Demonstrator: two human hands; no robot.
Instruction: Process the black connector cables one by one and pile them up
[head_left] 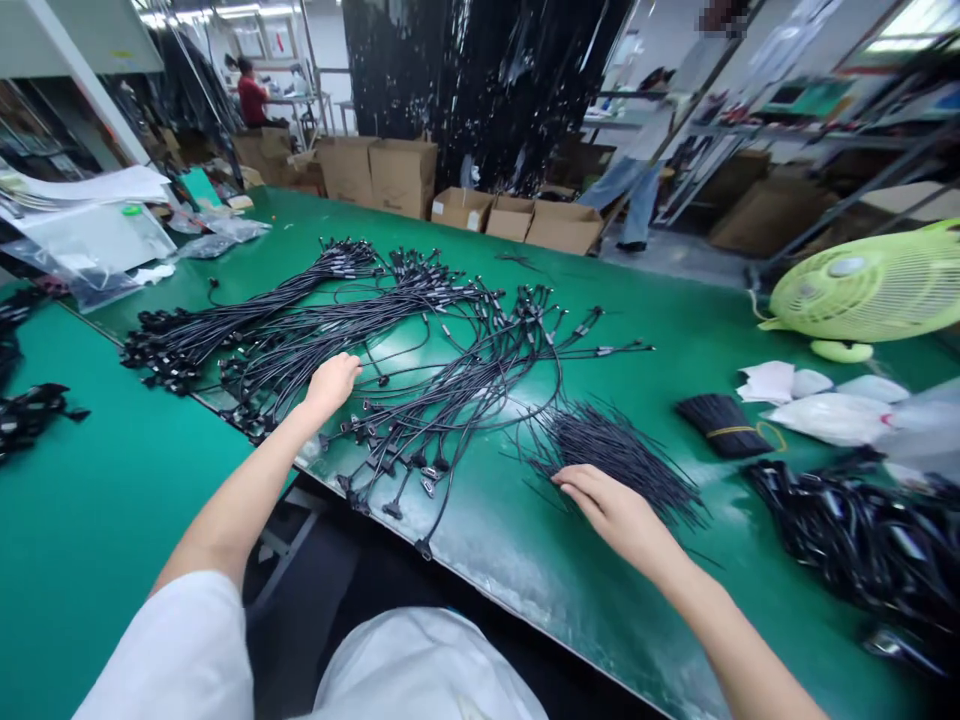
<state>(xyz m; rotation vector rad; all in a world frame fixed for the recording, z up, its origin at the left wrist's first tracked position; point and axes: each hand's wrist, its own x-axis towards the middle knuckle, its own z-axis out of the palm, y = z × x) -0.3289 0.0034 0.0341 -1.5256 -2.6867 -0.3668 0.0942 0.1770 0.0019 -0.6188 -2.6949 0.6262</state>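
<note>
The left hand rests curled on a tangle of black cables, its grip narrow, holding unclear, near the front edge of the bench. The right hand, grip wide, touches a pile of thin black wires.

White short sleeves above bare forearms and hands
</note>
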